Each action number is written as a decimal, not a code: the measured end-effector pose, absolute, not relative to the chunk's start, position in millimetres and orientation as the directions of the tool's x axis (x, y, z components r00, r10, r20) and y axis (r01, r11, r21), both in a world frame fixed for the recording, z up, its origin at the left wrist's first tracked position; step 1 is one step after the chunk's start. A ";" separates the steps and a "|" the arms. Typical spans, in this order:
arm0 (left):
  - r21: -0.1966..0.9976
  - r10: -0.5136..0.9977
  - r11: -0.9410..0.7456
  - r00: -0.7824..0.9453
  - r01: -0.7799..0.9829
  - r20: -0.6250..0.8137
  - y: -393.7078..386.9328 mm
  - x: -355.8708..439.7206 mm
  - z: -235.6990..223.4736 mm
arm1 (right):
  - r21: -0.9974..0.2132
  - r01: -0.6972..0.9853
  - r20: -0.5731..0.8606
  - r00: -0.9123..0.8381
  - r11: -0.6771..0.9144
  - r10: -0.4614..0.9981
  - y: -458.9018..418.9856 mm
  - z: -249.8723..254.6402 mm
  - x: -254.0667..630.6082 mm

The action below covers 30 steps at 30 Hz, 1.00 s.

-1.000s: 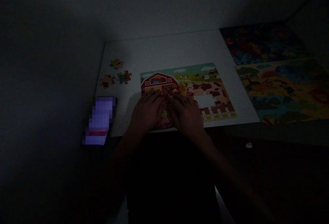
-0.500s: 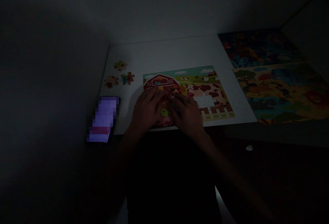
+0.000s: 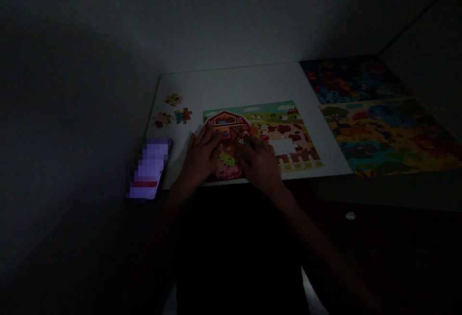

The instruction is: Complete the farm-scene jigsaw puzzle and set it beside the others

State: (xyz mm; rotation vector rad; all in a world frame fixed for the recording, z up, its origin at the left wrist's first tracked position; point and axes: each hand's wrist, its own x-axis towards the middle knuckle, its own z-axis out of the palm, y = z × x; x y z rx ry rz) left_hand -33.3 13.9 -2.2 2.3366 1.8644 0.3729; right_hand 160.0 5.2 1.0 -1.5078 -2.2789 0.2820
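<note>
Left hand (image 3: 200, 155): loosely spread, touching farm puzzle (image 3: 274, 127) | Right hand (image 3: 260, 162): half-curled over it, grip unclear

Both arms are stretched forward, the left forearm (image 3: 171, 214) and right forearm (image 3: 306, 226) angled inward from either side of the dark-clad torso (image 3: 240, 247). The left hand (image 3: 201, 157) is held palm down — its fingers extended forward and slightly inward. The right hand (image 3: 259, 162) is turned inward, back uppermost, with its fingers bent; the palm is hidden. The hands are held near each other but apart — both dimly lit.
</note>
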 end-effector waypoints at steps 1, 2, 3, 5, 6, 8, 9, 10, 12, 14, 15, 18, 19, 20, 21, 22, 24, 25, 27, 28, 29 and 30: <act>0.251 0.977 -0.200 0.174 0.947 0.121 12.5 -34.8 -2.4 | -0.366 0.839 0.212 -0.346 0.403 0.914 5.3 1.4 159.8; 0.250 0.981 -0.176 0.148 0.952 0.126 11.3 -35.4 -2.6 | -0.358 0.842 0.215 -0.347 0.405 0.913 5.3 1.5 159.5; 0.252 0.983 -0.161 0.132 0.954 0.126 10.2 -35.3 -2.8 | -0.350 0.845 0.218 -0.346 0.405 0.912 5.3 1.6 159.0; 0.255 0.985 -0.146 0.118 0.956 0.123 8.9 -33.7 -3.4 | -0.338 0.851 0.226 -0.343 0.403 0.912 5.0 1.6 157.5; 0.256 0.985 -0.145 0.116 0.956 0.124 8.5 -32.6 -3.7 | -0.331 0.854 0.227 -0.342 0.402 0.912 4.7 1.8 156.5; 0.255 0.984 -0.155 0.125 0.954 0.129 8.0 -31.1 -4.2 | -0.309 0.860 0.226 -0.350 0.407 0.909 3.7 3.8 154.6; 0.254 0.983 -0.162 0.133 0.953 0.130 7.7 -30.7 -4.4 | -0.295 0.861 0.223 -0.360 0.415 0.906 3.3 6.0 153.8; 0.251 0.982 -0.169 0.140 0.953 0.129 7.3 -30.5 -4.6 | -0.278 0.861 0.217 -0.376 0.426 0.901 3.3 9.0 153.1; 0.244 0.980 -0.179 0.151 0.953 0.128 6.2 -30.3 -4.9 | -0.244 0.859 0.196 -0.410 0.450 0.891 5.5 17.4 151.8; 0.241 0.979 -0.183 0.154 0.953 0.133 5.1 -29.9 -5.1 | -0.238 0.853 0.172 -0.433 0.464 0.885 12.7 27.1 149.1; 0.244 0.979 -0.180 0.150 0.953 0.135 4.7 -29.6 -5.2 | -0.257 0.844 0.161 -0.443 0.471 0.882 18.6 31.6 146.5; 0.270 0.983 -0.159 0.127 0.950 0.132 3.9 -29.1 -5.0 | -0.396 0.762 0.149 -0.497 0.513 0.855 44.6 39.3 130.5; 0.281 0.983 -0.159 0.125 0.947 0.133 3.7 -29.2 -4.6 | -0.447 0.726 0.149 -0.516 0.523 0.844 55.0 39.5 122.2; 0.293 0.982 -0.164 0.128 0.942 0.141 3.3 -29.7 -4.1 | -0.485 0.700 0.147 -0.525 0.524 0.838 65.8 38.5 112.5; 0.306 0.979 -0.177 0.135 0.935 0.154 2.9 -30.3 -3.5 | -0.510 0.689 0.139 -0.525 0.515 0.840 76.6 36.6 101.7; 0.322 0.975 -0.192 0.142 0.927 0.173 2.5 -31.0 -2.9 | -0.517 0.695 0.124 -0.517 0.500 0.847 87.2 34.0 90.2; 0.358 0.966 -0.215 0.144 0.909 0.216 1.8 -32.5 -2.0 | -0.487 0.708 0.113 -0.530 0.512 0.840 107.0 27.9 66.6; 0.375 0.962 -0.224 0.143 0.900 0.233 1.6 -33.2 -1.9 | -0.460 0.703 0.110 -0.561 0.542 0.820 116.0 25.0 55.2; 0.401 0.957 -0.237 0.142 0.885 0.252 1.6 -34.1 -2.5 | -0.405 0.689 0.090 -0.624 0.601 0.776 131.6 20.3 34.8; 0.410 0.956 -0.240 0.142 0.880 0.256 1.8 -34.3 -3.1 | -0.382 0.684 0.070 -0.649 0.622 0.757 138.0 18.8 26.2; 0.416 0.956 -0.242 0.141 0.877 0.257 1.9 -34.3 -3.9 | -0.361 0.683 0.047 -0.667 0.635 0.744 143.7 17.8 19.0; 0.420 0.957 -0.239 0.139 0.875 0.255 2.0 -34.2 -4.7 | -0.343 0.685 0.025 -0.677 0.642 0.736 148.6 17.2 13.1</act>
